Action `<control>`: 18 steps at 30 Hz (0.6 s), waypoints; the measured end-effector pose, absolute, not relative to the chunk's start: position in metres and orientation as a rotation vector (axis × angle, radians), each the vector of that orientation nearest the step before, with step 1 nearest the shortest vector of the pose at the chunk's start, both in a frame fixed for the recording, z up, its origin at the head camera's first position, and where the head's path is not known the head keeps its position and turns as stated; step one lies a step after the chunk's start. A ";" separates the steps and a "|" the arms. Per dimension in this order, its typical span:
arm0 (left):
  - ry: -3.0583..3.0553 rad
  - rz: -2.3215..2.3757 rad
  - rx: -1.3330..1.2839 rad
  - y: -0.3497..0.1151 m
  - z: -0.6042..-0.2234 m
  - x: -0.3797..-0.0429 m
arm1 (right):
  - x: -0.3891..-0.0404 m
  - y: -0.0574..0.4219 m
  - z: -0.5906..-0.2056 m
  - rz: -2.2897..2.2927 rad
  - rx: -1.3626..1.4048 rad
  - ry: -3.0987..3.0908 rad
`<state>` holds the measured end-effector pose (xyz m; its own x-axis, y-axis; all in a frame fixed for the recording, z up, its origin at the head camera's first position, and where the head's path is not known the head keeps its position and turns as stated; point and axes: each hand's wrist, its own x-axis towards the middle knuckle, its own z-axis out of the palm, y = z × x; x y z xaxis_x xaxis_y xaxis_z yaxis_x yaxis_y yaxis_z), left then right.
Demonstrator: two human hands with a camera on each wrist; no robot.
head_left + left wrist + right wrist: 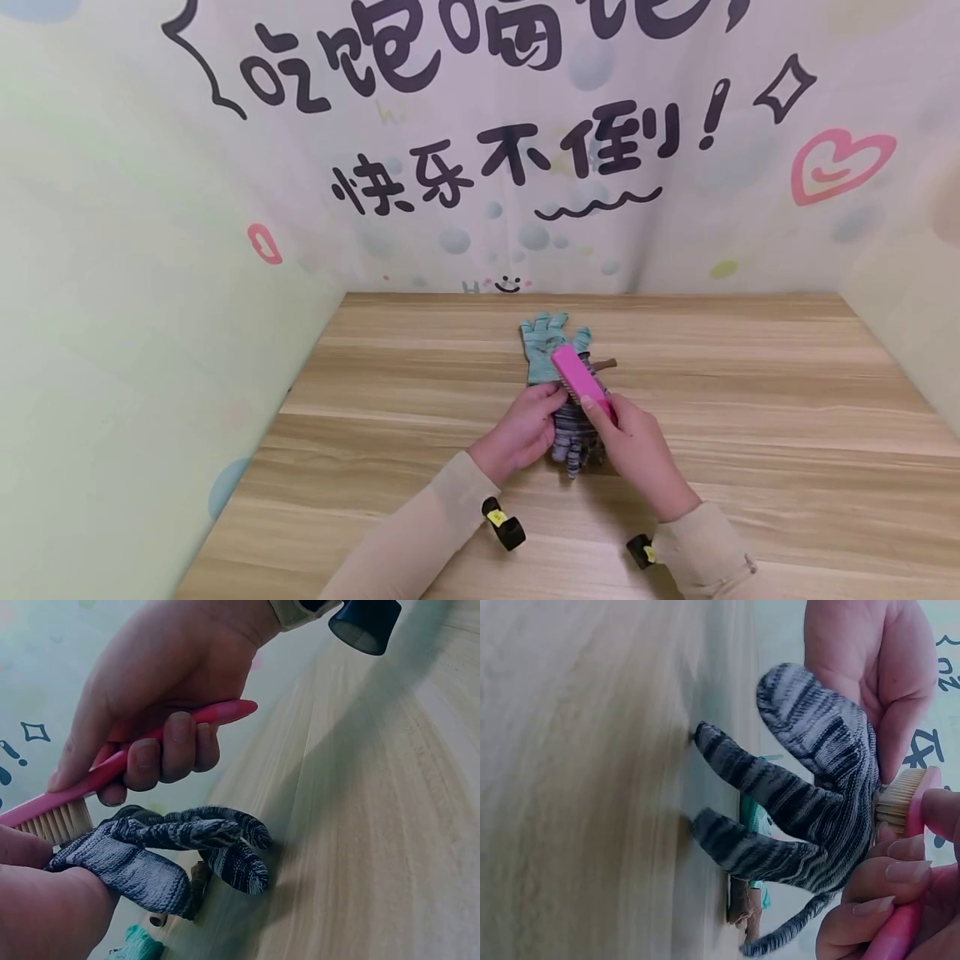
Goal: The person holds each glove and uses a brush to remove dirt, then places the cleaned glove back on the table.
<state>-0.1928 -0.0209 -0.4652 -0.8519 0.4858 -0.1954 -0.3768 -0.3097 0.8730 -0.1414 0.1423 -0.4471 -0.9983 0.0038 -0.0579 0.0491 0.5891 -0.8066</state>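
Note:
My left hand (525, 423) holds a black-and-grey striped knit glove (573, 427) above the table, thumb on its near side in the right wrist view. The glove's fingers (765, 855) hang loose. My right hand (639, 446) grips a pink brush (576, 372) by its handle, thumb laid along the back of the head. Its pale bristles (56, 823) touch the knit close to my left fingertips. A teal glove (542, 350) with dark smudges on it lies just beyond, partly covered by the held glove.
A brown stick-like piece (604, 364) protrudes to the right from behind the striped glove. Under everything is a wood-grain table (750, 392), with a printed cloth (480, 225) behind it and a pale wall (150, 333) at the left.

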 end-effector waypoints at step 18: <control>1.407 2.252 0.031 -0.020 -0.461 -0.194 | -0.141 0.152 -0.452 -1.341 0.052 2.794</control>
<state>-0.1935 -0.0202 -0.4607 -0.8841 0.4075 -0.2286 -0.3841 -0.3554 0.8521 -0.1408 0.1518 -0.4518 -0.9986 0.0119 -0.0521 0.0481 0.6254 -0.7788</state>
